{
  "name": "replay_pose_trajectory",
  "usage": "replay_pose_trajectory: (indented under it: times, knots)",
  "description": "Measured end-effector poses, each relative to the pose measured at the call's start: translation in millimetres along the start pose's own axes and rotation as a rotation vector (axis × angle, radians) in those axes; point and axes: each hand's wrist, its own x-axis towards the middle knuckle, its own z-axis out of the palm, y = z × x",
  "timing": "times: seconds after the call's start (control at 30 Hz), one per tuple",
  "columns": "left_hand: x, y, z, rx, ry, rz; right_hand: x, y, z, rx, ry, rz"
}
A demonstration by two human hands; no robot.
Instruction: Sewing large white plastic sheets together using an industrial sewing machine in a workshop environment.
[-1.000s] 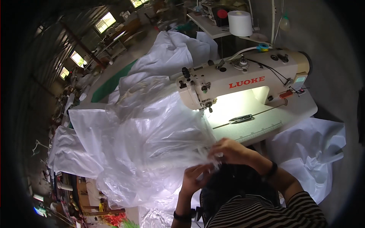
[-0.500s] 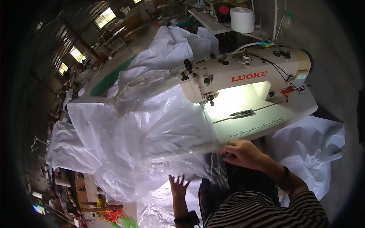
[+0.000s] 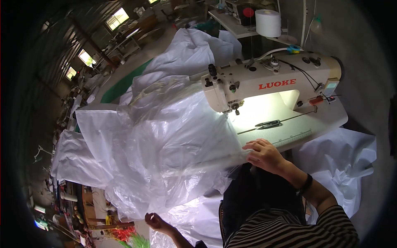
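Note:
A clear plastic sheet (image 3: 182,136) spreads over white fabric (image 3: 97,128) to the left of a white sewing machine (image 3: 273,82), its right edge passing by the lit needle area. At the front edge of the machine bed (image 3: 285,130), my right hand (image 3: 266,156) is bent over the sheet's near right corner, fingers curled on the film. Lower left, beside the sheet's near edge, my left hand (image 3: 158,223) has its fingers curled in. Whether film is between those fingers I cannot make out. Thread snips (image 3: 269,124) lie on the bed.
A white thread cone (image 3: 268,23) stands behind the machine. More white fabric (image 3: 339,165) hangs at the right. Below left are red strands (image 3: 124,233), green strands (image 3: 139,241) and a cluttered shelf. A green strip (image 3: 124,82) runs along the far left.
My left hand has moved left and down, its spread fingers now curled. My right hand has risen slightly onto the bed's front edge, and the film hanging beside it has drawn up.

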Motion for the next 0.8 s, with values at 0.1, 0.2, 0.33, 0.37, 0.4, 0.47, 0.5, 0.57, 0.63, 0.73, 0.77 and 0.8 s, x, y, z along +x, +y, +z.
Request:
replay_pose_trajectory:
  times: [0.1,0.2,0.33,0.37,0.4,0.47,0.5,0.57,0.63,0.73,0.77,0.8]
  knots:
    - [-25.0,79.9,37.4,-0.149,-0.427,0.073,17.3,-12.6,-11.1,0.069,0.044,0.002]
    - [-40.5,139.1,92.7,0.099,-0.832,0.704,34.4,-27.7,-2.2,-0.037,0.065,0.024]
    - [-43.9,136.6,127.4,0.219,-0.924,0.681,32.3,-10.9,22.1,-0.232,0.004,-0.005]
    - [-38.2,132.3,126.9,0.279,-0.897,0.667,31.9,-3.5,24.6,-0.218,-0.011,-0.016]
    - [-32.1,121.8,120.9,0.351,-0.869,0.641,43.4,-9.4,18.9,-0.074,0.116,0.031]
    - [-19.7,96.6,111.4,0.395,-0.806,0.630,60.8,-10.8,2.8,0.013,0.103,0.069]
    - [-11.4,83.0,108.4,0.429,-0.744,0.619,68.2,-10.5,-2.7,0.092,0.089,0.107]
    - [11.1,54.1,103.0,0.443,-0.664,0.675,81.1,-3.1,4.8,0.117,0.193,0.074]
    - [26.2,77.4,107.1,0.237,-0.508,0.511,89.0,5.7,8.3,0.138,0.155,0.132]
    - [60.6,98.3,109.2,-0.154,-0.555,0.073,93.7,13.7,17.9,0.178,0.126,0.238]
    - [62.7,104.0,109.9,-0.147,-0.549,0.072,94.5,14.4,19.1,0.206,0.096,0.309]
    - [64.2,112.9,112.2,-0.174,-0.589,0.183,94.5,16.8,18.8,0.187,0.079,0.349]
